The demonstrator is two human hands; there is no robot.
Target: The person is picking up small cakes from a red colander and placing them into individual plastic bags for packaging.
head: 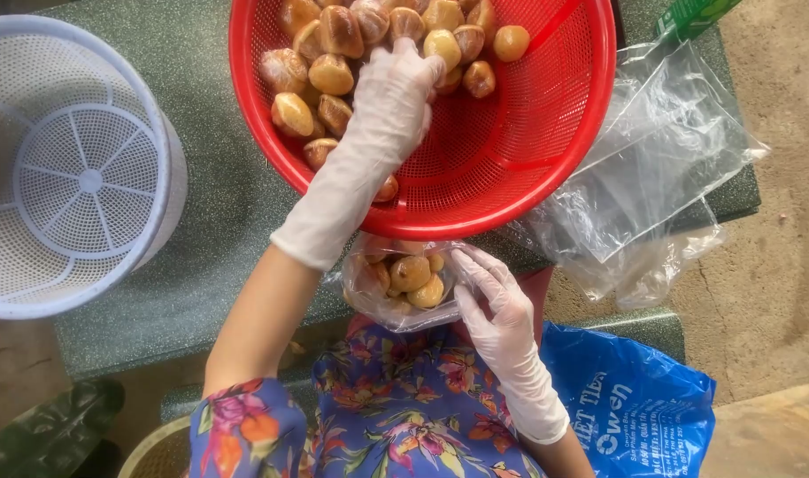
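An empty white plastic basket (73, 164) is seen at the far left of a green speckled table (219, 204). Beside it, a gloved left hand (396, 97) is stretched into a red mesh basket (528, 133), its fingers (404, 55) curled over the golden-brown buns (334, 75) heaped along the basket's far side; whether a bun is actually pinched under the glove cannot be told. Just below the red basket's near rim, a small clear bag (404, 283), already partly filled with buns, is held open at the table's edge over a floral-patterned lap. Its mouth is gripped by the gloved right hand (497, 310), the fingers closed on the plastic at the bag's right side. Further right, a loose pile of empty clear bags (661, 168) is spread across the table corner, touching the red basket's outer wall. A blue printed plastic bag (635, 407) is seen at the lower right, beside the person's right forearm, above a bare concrete floor.
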